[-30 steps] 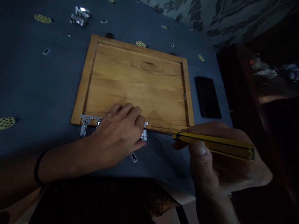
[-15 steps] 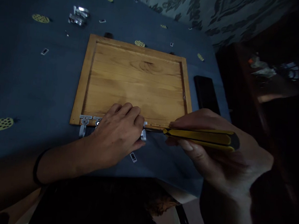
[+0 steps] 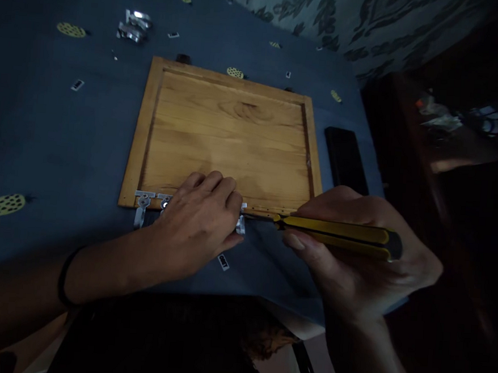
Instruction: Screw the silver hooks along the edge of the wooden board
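Observation:
A framed wooden panel lies flat, with silver metal hinges along its near edge. My left hand is closed over that edge, fingers curled. One hinge pokes out beside its fingertips and thumb; the rest of it is hidden. In my right hand is a yellow-and-black screwdriver, held nearly level by the handle. Its dark shaft points left along the near edge, the tip reaching that hinge under my left fingers. Small holes dot the edge right of the hinge.
A dark blue cloth with pineapple prints covers the table. Loose shiny hinges lie at the back left. A black phone rests right of the panel. Farther right is a dark surface with a crumpled plastic bag.
My right hand has turned slightly around the screwdriver, its wrist shifting down and left and the handle dropping a little. My left hand keeps its place on the panel edge.

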Demonstrator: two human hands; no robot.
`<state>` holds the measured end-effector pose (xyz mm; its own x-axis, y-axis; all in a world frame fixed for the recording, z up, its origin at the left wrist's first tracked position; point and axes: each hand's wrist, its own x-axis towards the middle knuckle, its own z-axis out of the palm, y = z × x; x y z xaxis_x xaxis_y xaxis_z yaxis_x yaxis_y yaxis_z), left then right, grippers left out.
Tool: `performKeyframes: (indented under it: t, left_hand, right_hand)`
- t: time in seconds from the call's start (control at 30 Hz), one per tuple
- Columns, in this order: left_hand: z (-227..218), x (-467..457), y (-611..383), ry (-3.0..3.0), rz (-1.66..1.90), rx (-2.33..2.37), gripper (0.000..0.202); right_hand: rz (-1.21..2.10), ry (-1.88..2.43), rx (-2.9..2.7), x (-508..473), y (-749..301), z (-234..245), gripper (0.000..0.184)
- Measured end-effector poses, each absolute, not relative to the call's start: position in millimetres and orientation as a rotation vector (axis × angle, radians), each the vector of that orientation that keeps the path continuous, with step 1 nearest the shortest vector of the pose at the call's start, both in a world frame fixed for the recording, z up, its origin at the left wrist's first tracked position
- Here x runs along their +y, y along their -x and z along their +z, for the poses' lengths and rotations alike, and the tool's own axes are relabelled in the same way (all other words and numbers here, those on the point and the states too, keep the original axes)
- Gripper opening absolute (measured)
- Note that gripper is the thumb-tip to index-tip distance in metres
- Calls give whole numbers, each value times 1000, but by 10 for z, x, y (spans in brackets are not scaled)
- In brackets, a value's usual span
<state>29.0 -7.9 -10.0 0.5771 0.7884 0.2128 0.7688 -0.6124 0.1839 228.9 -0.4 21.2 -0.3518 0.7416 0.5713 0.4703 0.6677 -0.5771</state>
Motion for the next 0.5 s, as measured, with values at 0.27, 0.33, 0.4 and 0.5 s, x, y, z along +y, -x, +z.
performKeyframes:
  t: [0.27, 0.33, 0.4, 0.5]
  left_hand:
    - [-67, -64, -301, -2703, 328, 1352, 34]
    - [-62, -64, -303, -2692, 301, 1351, 33]
    - [-64, -65, -302, -2688, 293, 1351, 32]
    - [-79, -68, -297, -2697, 321, 1354, 33]
  right_hand:
    - [529, 889, -1925, -43, -2399, 193, 31]
    - [620, 884, -1909, -56, -2437, 197, 31]
    - [685, 878, -1884, -67, -2464, 201, 28]
    - [673, 890, -1871, -86, -2490, 189, 27]
